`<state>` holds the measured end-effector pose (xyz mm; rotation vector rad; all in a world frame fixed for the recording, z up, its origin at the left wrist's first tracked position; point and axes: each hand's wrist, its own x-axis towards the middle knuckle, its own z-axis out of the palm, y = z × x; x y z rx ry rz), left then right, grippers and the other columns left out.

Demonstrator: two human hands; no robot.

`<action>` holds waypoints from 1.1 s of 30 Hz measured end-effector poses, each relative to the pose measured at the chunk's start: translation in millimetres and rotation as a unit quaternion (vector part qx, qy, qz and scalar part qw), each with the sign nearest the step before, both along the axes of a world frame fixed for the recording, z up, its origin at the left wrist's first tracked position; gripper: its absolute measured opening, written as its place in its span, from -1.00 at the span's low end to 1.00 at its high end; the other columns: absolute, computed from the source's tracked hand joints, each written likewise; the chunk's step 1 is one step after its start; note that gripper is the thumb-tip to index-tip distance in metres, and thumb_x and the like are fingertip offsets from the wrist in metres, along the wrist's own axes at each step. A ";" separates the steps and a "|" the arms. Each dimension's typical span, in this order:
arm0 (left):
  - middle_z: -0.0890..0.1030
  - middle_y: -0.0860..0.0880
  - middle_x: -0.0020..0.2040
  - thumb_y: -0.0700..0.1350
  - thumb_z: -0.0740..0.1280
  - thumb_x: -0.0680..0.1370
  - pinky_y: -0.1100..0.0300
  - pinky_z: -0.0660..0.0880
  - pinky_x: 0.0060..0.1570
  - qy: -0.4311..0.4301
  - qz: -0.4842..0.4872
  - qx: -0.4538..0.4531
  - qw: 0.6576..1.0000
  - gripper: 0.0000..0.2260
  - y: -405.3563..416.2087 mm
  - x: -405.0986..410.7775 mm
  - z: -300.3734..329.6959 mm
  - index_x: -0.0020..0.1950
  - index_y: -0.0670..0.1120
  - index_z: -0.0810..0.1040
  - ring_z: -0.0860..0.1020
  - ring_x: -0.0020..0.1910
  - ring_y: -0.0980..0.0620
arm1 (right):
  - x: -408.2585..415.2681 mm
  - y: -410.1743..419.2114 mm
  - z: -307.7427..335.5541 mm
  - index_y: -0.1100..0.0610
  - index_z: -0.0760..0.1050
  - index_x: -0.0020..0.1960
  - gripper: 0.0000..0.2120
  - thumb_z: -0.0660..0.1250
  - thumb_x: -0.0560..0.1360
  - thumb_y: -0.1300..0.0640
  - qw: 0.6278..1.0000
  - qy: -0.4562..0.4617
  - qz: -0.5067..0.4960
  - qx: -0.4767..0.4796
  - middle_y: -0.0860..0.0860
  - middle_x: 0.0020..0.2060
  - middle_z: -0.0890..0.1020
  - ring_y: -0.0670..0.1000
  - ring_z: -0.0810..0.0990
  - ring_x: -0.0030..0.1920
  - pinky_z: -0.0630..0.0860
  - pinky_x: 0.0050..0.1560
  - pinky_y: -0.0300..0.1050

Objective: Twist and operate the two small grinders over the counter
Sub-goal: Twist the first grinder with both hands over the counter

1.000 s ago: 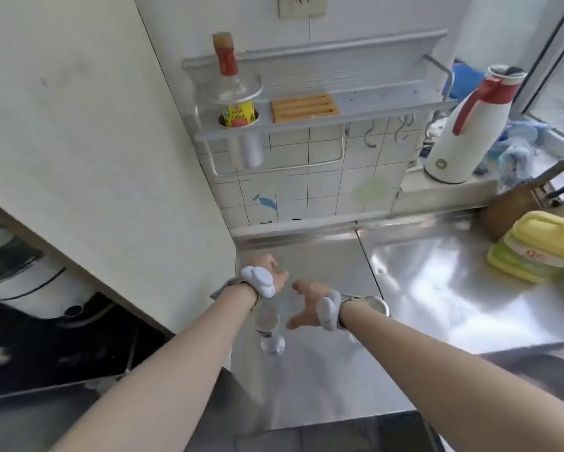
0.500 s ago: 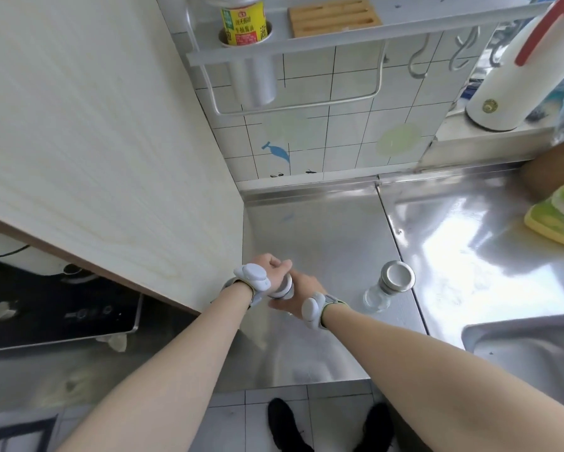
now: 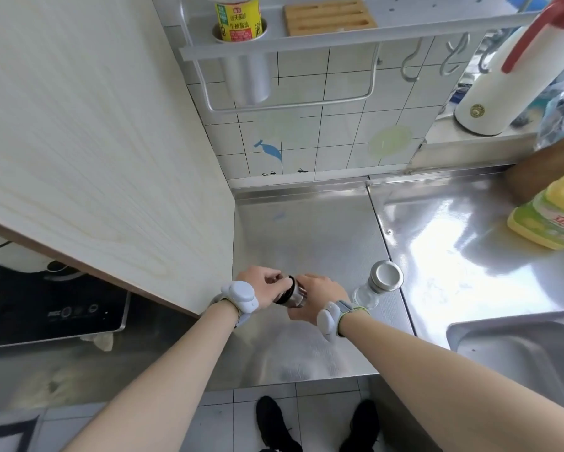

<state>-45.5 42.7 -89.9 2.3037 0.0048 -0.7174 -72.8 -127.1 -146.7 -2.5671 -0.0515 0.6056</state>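
Observation:
Both my hands hold one small grinder (image 3: 293, 291) with a dark body and metal band, tilted above the steel counter (image 3: 310, 236). My left hand (image 3: 262, 287) grips its dark end and my right hand (image 3: 316, 293) wraps the metal end from the other side. The second grinder (image 3: 379, 283), clear glass with a round silver cap, stands upright on the counter just right of my right hand, untouched. Both wrists wear grey bands.
A pale wooden cabinet side (image 3: 94, 141) closes the left. A sink (image 3: 522, 347) lies at the lower right. A yellow-green detergent bottle (image 3: 548, 220) and a white thermos (image 3: 508, 70) sit at the right; a wall rack (image 3: 306, 44) hangs above. A black cooktop (image 3: 52, 308) is left.
My hands have come together and taken hold of the dark grinder, which has tilted over the counter. The view has tipped downward, showing the second grinder standing to the right.

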 end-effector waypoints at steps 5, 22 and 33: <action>0.69 0.05 -0.26 0.13 0.40 0.38 0.28 0.44 -0.19 0.011 0.068 -0.043 0.997 -0.83 1.2 2.9 -15.4 -0.16 0.07 0.60 0.57 -0.26 0.13 | -9.4 -13.6 -6.7 -0.05 0.46 0.00 -0.66 0.41 0.32 -0.16 0.996 -0.008 -0.080 0.038 -0.09 -0.10 0.56 0.09 0.59 -0.10 0.54 -0.16 -0.02; 0.50 -0.10 0.03 0.12 0.39 0.24 0.07 0.55 -0.01 0.040 -0.001 0.274 0.961 -0.59 8.3 10.9 -155.1 -0.02 -0.01 0.41 0.54 -0.04 -0.11 | -1.2 -13.6 -30.9 -0.06 0.44 0.04 -0.67 0.38 0.35 -0.17 0.982 -0.014 -0.170 0.084 -0.10 -0.11 0.60 0.05 0.60 -0.08 0.58 -0.09 0.01; 0.65 0.04 -0.05 -0.08 0.32 0.50 0.20 0.52 -0.06 -0.053 0.105 -0.013 0.993 -0.88 -7.5 4.1 -94.4 0.02 0.03 0.57 0.63 -0.06 0.01 | -24.2 -23.6 -29.6 0.00 0.47 0.05 -0.66 0.46 0.36 -0.08 0.984 -0.051 -0.137 0.104 -0.09 -0.17 0.59 0.05 0.57 -0.14 0.53 -0.15 -0.03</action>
